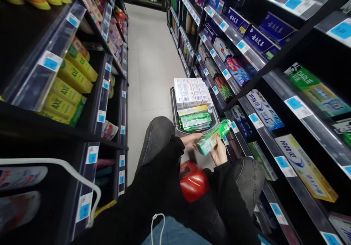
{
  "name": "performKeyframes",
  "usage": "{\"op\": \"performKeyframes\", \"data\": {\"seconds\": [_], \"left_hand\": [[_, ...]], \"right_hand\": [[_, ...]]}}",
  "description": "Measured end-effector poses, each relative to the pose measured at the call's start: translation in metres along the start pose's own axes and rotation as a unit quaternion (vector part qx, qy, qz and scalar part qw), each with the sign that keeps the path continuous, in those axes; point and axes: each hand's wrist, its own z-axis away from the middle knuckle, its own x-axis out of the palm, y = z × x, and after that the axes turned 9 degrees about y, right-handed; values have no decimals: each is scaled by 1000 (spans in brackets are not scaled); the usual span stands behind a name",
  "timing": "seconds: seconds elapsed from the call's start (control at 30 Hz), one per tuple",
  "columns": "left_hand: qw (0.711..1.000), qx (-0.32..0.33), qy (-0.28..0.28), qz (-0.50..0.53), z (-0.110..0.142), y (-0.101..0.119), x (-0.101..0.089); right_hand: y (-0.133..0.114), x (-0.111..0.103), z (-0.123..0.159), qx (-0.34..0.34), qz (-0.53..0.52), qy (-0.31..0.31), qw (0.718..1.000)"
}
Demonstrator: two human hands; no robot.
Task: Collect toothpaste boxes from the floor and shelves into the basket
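Both my hands hold a stack of green toothpaste boxes (214, 136) in front of my knees. My left hand (191, 140) grips the near end from the left, fingers wrapped round it. My right hand (218, 153) supports the stack from below and the right, thumb on its side. Just beyond stands a grey basket (173, 106) filled with white boxes (192, 91) and more green and yellow toothpaste boxes (196, 120). I sit low on a red stool (192, 181) in a shop aisle.
Black shelves with blue price tags line both sides. The right shelves (263, 109) carry toothpaste boxes in blue, green and yellow. Yellow boxes (70, 87) fill the left shelves. A white cart handle (68, 172) shows at lower left. The pale floor (150, 55) runs ahead.
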Motion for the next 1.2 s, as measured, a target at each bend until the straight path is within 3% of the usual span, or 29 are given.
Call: {"op": "performKeyframes", "data": {"seconds": [0.17, 0.33, 0.47, 0.57, 0.7, 0.77, 0.87, 1.0, 1.1, 1.2], "left_hand": [[999, -37, -13, 14, 1, -14, 4], [999, -36, -5, -29, -9, -20, 9], [977, -4, 66, -201, -2, -11, 16], [943, 33, 189, -273, 23, -5, 7], [836, 28, 439, -330, 49, -2, -34], [810, 10, 502, -304, 42, 6, -66], [820, -6, 521, -236, 2, 29, -125], [847, -13, 501, -175, -70, 52, -193], [869, 5, 473, -143, -114, 46, -216], [878, 23, 463, -120, -143, 29, -222]], "right_hand": [[36, 2, -5, 62, -26, 54, 996], [46, -10, -2, 52, 60, 7, 997], [31, -14, -16, -81, 172, 15, 982], [-3, -3, -45, -197, 360, 56, 910], [-63, 40, -106, -255, 554, 49, 791], [-87, 69, -143, -251, 606, 35, 754], [-103, 112, -198, -237, 651, 19, 721], [-94, 150, -257, -233, 684, -8, 692], [-79, 161, -286, -238, 693, -13, 681], [-66, 162, -303, -252, 686, -14, 682]]}}
